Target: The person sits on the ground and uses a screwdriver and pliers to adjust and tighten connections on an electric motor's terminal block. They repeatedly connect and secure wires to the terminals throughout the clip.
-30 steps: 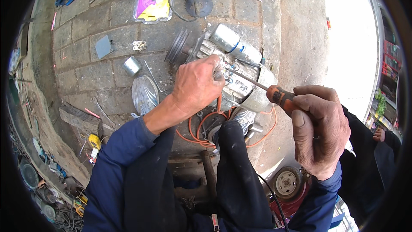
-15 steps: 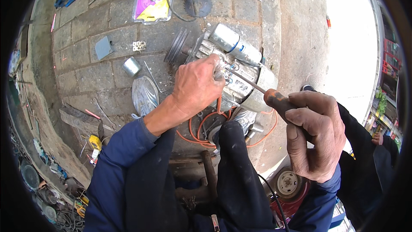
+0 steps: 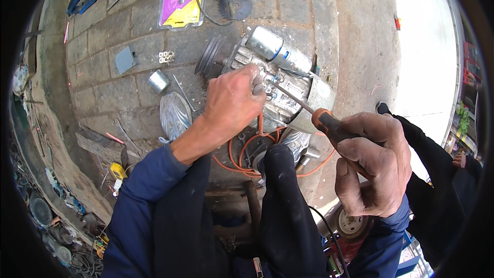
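An electric motor (image 3: 288, 104) lies on the paving, with a grooved pulley (image 3: 208, 55) at its left end and silver cylinders (image 3: 264, 43) along its far side. My right hand (image 3: 378, 162) is wrapped round the orange-and-black handle of a screwdriver (image 3: 329, 125). The blade slants to the left, its tip among the small wires and terminals on top of the motor. Beside that tip, my left hand (image 3: 231, 97) is closed in a pinch; what its fingertips hold is hidden. An orange cable (image 3: 237, 160) loops on the ground below the motor.
Left of the motor lie a grey cover plate (image 3: 124, 59), a terminal block (image 3: 166, 57), a metal cup (image 3: 158, 81) and a clear plastic-wrapped item (image 3: 174, 114). Beyond are a packaged disc (image 3: 181, 5) and a tool with a saw blade (image 3: 236, 6). Another person (image 3: 437, 175) is at right.
Both hands stay at the motor in nearly the same pose. My right hand and the screwdriver handle have shifted slightly left. The view has moved a little.
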Demonstrator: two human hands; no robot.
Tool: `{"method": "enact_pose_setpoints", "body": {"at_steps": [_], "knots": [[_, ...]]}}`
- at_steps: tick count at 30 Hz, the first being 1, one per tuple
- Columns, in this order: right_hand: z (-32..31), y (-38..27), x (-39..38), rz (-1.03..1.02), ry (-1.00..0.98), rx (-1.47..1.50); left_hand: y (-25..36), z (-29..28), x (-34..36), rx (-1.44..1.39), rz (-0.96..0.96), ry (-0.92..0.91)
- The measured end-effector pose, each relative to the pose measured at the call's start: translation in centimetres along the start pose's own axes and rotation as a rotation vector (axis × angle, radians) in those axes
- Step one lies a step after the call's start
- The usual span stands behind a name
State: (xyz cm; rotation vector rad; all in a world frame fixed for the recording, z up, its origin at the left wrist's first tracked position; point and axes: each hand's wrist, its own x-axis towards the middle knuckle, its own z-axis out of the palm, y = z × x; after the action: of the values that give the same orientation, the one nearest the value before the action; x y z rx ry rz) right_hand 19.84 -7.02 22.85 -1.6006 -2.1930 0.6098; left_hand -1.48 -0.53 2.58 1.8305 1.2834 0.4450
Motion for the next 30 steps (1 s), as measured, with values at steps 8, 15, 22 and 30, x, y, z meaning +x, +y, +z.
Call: {"method": "enact_pose_setpoints", "body": {"at_steps": [8, 15, 22, 30], "knots": [[-0.2, 0.4, -0.6, -0.022, -0.024, 0.01, -0.1, 0.2, -0.3, 0.001, 0.015, 0.01], [-0.1, 0.5, -0.7, -0.016, -0.01, 0.014, 0.6, -0.1, -0.6, -0.059, 0.028, 0.034], [-0.1, 0.4, -0.6, 0.022, 0.005, 0.037, 0.6, -0.3, -0.7, -0.017, 0.004, 0.003], [0.4, 1.6, -1.4, 0.092, 0.133, 0.139, 0.7, -0.4, -0.8, -0.025, -0.02, -0.018]]}}
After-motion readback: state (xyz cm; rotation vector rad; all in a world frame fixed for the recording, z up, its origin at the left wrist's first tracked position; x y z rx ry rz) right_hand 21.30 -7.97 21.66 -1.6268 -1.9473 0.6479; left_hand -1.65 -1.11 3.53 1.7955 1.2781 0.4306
